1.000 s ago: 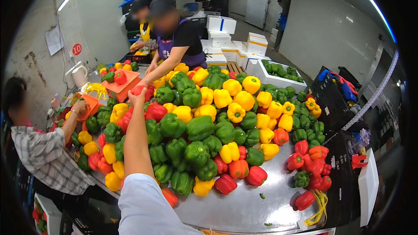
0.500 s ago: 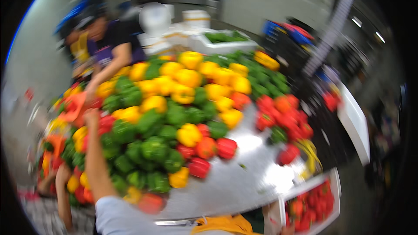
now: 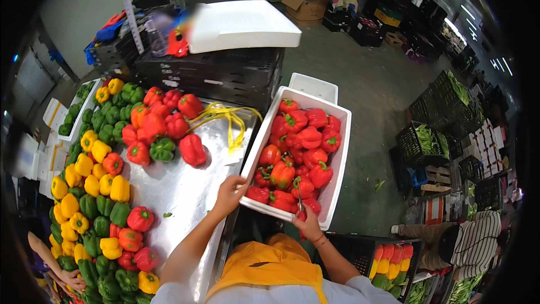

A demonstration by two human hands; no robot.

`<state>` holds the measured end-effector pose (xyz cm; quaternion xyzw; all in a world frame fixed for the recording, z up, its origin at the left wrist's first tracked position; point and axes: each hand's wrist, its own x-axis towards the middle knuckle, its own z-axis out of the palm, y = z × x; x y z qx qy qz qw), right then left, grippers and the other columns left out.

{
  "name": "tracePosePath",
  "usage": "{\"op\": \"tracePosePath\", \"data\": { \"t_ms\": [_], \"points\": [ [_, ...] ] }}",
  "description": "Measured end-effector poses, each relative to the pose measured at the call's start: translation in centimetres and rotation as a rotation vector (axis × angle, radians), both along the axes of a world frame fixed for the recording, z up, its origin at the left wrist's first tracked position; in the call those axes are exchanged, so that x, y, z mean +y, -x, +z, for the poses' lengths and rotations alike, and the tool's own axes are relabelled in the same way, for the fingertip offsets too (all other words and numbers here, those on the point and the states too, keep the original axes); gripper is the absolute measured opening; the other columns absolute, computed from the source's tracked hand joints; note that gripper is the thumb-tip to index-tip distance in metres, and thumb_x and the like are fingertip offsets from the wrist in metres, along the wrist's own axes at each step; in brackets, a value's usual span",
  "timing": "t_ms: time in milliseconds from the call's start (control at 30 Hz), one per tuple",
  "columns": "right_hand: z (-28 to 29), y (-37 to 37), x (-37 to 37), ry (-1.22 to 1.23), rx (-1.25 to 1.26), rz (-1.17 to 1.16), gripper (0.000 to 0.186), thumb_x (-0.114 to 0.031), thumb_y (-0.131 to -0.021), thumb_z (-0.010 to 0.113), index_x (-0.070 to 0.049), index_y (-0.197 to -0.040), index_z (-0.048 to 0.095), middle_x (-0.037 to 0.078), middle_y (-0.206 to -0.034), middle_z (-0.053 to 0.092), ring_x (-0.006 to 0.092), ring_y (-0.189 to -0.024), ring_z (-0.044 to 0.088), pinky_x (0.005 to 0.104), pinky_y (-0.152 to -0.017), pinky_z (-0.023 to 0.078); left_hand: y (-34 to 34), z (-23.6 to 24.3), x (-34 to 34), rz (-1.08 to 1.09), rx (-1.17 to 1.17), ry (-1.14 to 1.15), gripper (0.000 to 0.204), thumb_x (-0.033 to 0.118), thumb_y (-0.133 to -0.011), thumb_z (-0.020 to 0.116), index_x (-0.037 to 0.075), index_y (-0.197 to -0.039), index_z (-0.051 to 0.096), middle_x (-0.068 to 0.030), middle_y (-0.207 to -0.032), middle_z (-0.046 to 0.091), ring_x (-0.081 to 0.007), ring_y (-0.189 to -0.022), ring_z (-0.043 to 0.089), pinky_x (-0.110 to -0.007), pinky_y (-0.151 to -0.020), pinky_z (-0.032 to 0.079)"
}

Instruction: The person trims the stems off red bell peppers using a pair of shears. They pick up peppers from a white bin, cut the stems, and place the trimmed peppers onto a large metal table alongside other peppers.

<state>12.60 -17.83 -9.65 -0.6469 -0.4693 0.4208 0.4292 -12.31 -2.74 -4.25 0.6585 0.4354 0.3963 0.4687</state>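
Note:
My right hand (image 3: 309, 226) is closed around red-handled scissors (image 3: 302, 212) at the near end of a white foam box (image 3: 341, 171). Their blades point up over the red bell peppers (image 3: 309, 137) that fill much of the box. My left hand (image 3: 229, 193) is beside the box's left rim with its fingers curled. What they hold, if anything, cannot be made out. On the metal table (image 3: 174, 194) to the left, more red peppers (image 3: 153, 125) lie grouped around one green pepper (image 3: 162, 150). Yellow straps (image 3: 224, 114) lie between this group and the box.
Yellow peppers (image 3: 120, 189), green peppers and red ones are heaped along the table's left. Another person's hand (image 3: 72, 280) touches the heap's near left. Black crates (image 3: 208, 76) carrying a white foam lid (image 3: 247, 25) border the far side. A crate of packed peppers (image 3: 390, 267) sits at lower right.
My view has swung right, bringing the foam box to the middle. My left hand has left the far-left pepper heap and come beside the box. The scissors now show in my right hand.

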Motion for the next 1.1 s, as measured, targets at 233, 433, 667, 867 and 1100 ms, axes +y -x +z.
{"op": "tracePosePath", "data": {
  "t_ms": [233,433,667,867,1100],
  "points": [
    [1.4,-3.7,-2.3,0.083,0.166,-0.025,0.055,-0.015,-0.071,0.065,0.002,-0.118,0.043,0.006,-0.086,0.055,0.0168,-0.081,0.054,0.0278,-0.077,0.043,-18.2,-6.8,13.1,0.062,0.432,-0.098,0.088,0.012,-0.062,0.072,0.006,-0.136,0.024,-0.0174,-0.133,0.036,-0.0355,-0.115,0.043,-0.038,-0.096,0.038],
    [2.7,-6.8,-1.8,0.078,0.093,-0.045,0.051,-0.013,-0.073,0.065,0.002,-0.117,0.044,0.004,-0.08,0.054,0.0143,-0.073,0.053,0.0265,-0.069,0.045,-22.9,-6.4,19.6,-0.04,0.601,-0.367,0.106,0.004,-0.061,0.074,0.019,-0.141,0.007,-0.0194,-0.141,0.019,-0.0371,-0.121,0.035,-0.041,-0.097,0.036],
    [2.5,-7.9,-1.7,0.118,0.152,0.005,0.052,-0.015,-0.075,0.065,0.002,-0.118,0.044,0.004,-0.082,0.056,0.0129,-0.075,0.054,0.0258,-0.072,0.045,-23.9,-6.7,21.2,-0.196,0.731,-0.375,0.086,-0.002,-0.059,0.07,0.032,-0.131,0.036,-0.0224,-0.139,0.019,-0.0391,-0.116,0.04,-0.04,-0.091,0.041],
    [1.9,-8.4,-1.1,0.119,0.204,0.058,0.049,-0.008,-0.074,0.064,0.002,-0.118,0.045,0.002,-0.084,0.053,0.0095,-0.076,0.051,0.0223,-0.073,0.043,-22.7,-6.5,22.7,-0.184,0.673,-0.273,0.085,0.014,-0.055,0.077,0.025,-0.129,0.036,-0.0207,-0.123,0.035,-0.0379,-0.108,0.045,-0.04,-0.089,0.043],
    [3.0,-9.7,0.7,0.074,0.526,-0.015,0.048,-0.004,-0.076,0.059,0.0,-0.12,0.042,-0.001,-0.087,0.05,0.0073,-0.078,0.049,0.0205,-0.071,0.042,-16.5,-3.3,19.7,-0.248,-0.005,0.064,0.088,0.017,-0.056,0.079,0.011,-0.131,0.033,-0.0144,-0.111,0.045,-0.025,-0.104,0.049,-0.034,-0.088,0.044]
  ]
}}
